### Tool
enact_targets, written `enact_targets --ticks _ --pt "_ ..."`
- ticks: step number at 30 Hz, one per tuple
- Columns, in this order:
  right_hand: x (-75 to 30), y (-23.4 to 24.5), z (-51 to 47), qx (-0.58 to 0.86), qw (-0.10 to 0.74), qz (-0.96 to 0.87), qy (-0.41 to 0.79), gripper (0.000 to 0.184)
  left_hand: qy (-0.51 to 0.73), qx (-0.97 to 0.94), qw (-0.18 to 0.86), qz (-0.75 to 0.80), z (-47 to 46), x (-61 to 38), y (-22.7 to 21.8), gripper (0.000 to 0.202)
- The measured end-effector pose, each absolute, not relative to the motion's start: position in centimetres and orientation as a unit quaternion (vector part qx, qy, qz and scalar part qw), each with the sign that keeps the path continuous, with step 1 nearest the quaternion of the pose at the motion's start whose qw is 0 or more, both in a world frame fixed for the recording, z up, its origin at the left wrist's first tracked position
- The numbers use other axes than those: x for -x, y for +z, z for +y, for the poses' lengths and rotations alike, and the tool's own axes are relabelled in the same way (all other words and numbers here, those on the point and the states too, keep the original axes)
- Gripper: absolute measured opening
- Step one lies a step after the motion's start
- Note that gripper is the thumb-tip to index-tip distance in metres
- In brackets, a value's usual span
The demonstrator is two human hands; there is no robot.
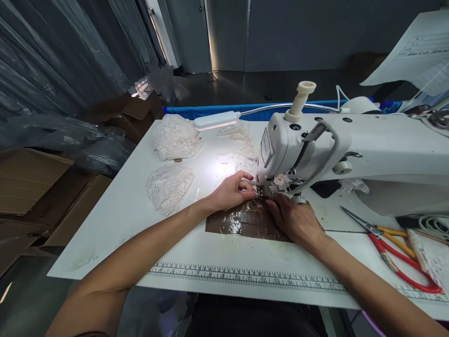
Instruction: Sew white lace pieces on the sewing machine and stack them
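Observation:
At the needle area of a white sewing machine [280, 145], my left hand [231, 191] comes in from the left. Its thumb and fingers pinch the edge of a small piece of white lace [258, 202] beside the presser foot [261, 191]. My right hand [296, 216] is on the other side of the foot, fingers bent and close together, tips near the needle. What the right fingertips hold, if anything, is hidden. Both hands rest over a shiny brown taped sheet [238, 222] on the tabletop.
Two lace bundles [177, 136] [170, 187] lie at left; more lace [236, 157] sits behind my left hand. A lamp [217, 120] shines there. Red-handled scissors [403, 267] and a yellow-handled tool [396, 238] lie right. A printed ruler [245, 277] runs along the front edge.

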State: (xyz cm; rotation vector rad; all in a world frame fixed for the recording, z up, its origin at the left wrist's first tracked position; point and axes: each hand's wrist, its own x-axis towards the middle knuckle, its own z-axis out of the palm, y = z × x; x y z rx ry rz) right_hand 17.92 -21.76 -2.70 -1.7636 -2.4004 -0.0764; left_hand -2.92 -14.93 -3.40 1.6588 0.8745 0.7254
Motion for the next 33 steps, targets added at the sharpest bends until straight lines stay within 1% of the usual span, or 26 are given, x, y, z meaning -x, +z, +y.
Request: enact_targets --ticks 5,12,17,19,22,25,29,33 --pt "-17.4 -3.1 -21.4 0.619 0.103 -0.778 -0.029 0.047 0.304 -0.699 0.534 0.367 -15.0 2.9 -3.2 0.035" --pt "-17.0 -2.6 -21.0 0.629 0.081 -0.773 -0.004 0.040 0.300 -0.692 0.532 0.385 -15.2 2.7 -3.0 0.033" --pt "-16.3 -1.6 -20.4 0.629 0.048 -0.776 0.030 0.041 0.308 -0.699 0.521 0.382 -15.1 2.7 -3.3 0.031" --pt "-16.2 -1.8 -20.1 0.618 0.071 -0.782 0.034 0.043 0.303 -0.698 0.521 0.388 -15.1 2.7 -3.4 0.032" --pt "-16.3 -2.5 -19.9 0.587 0.133 -0.799 0.010 0.043 0.292 -0.694 0.527 0.393 -15.2 2.7 -3.2 0.032" --pt "-16.4 -3.2 -19.7 0.568 0.175 -0.804 0.002 0.044 0.269 -0.690 0.538 0.402 -15.2 2.6 -2.7 0.032" --pt "-16.6 -3.7 -19.4 0.570 0.187 -0.800 0.024 0.047 0.265 -0.679 0.540 0.421 -15.4 2.5 -2.1 0.034" --pt "-16.8 -4.2 -19.1 0.577 0.187 -0.794 0.041 0.045 0.276 -0.673 0.538 0.425 -15.6 2.3 -2.2 0.035"
